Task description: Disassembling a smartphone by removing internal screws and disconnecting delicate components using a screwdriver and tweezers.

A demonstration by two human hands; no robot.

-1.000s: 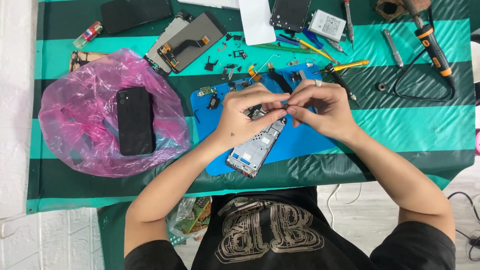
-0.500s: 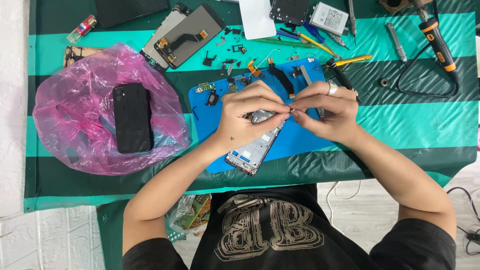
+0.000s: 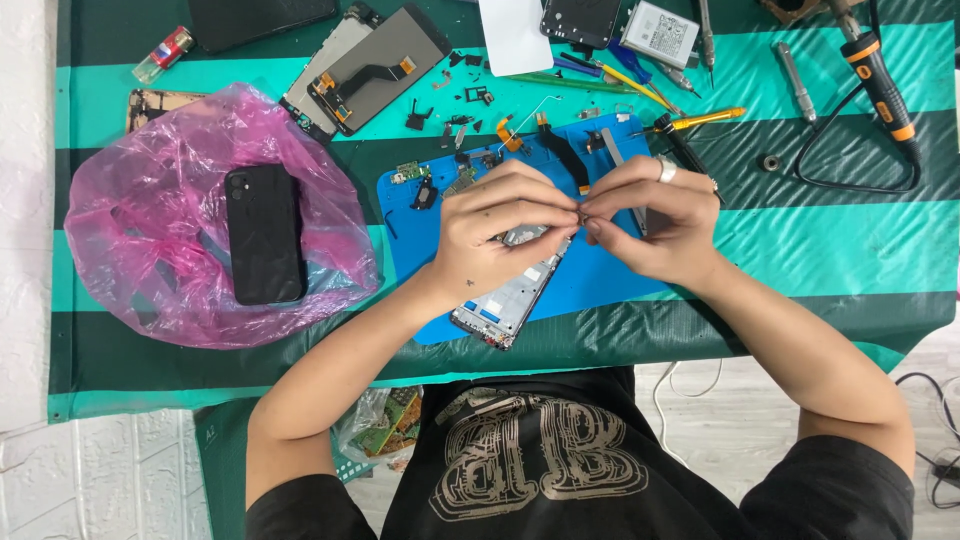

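Both hands meet over a blue work mat [image 3: 620, 275]. My left hand [image 3: 500, 235] and my right hand [image 3: 645, 225] pinch a tiny part between their fingertips; it is too small to identify. Under the hands, a silver phone frame [image 3: 505, 305] lies tilted on the mat, partly hidden by my left hand. My right hand wears a ring. Small flex cables and loose phone parts [image 3: 560, 150] lie on the mat's far edge.
A black phone [image 3: 264, 233] rests on a pink plastic bag [image 3: 160, 270] at the left. Opened phone screens [image 3: 370, 65], a battery [image 3: 660, 32], tweezers and screwdrivers [image 3: 690, 120] and an orange-handled soldering iron [image 3: 885, 85] lie at the back. The table carries a green striped cloth [image 3: 820, 240].
The hands stay together over the mat, with only small finger movements around the tiny part. The camera view has shifted slightly.
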